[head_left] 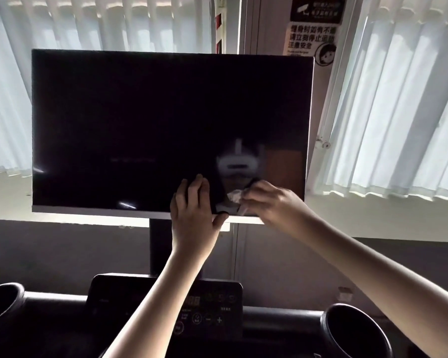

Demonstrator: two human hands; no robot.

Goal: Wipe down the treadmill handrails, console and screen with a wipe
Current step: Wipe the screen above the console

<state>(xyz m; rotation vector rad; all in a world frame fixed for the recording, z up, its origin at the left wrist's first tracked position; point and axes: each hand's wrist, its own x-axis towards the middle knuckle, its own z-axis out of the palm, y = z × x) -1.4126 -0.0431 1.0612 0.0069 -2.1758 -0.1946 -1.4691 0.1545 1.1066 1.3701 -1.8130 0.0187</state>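
A large dark screen with a pale frame stands on a black post above the treadmill console. My left hand lies flat on the screen's lower edge, fingers straight up on the glass and thumb along the bottom frame. My right hand holds a crumpled white wipe against the glass near the lower right corner. The wipe is mostly hidden by my fingers. The console's buttons show between my forearms.
Round black cup holders sit at the console's left and right. White vertical blinds cover the windows behind. Warning signs hang on the wall post above the screen's right corner.
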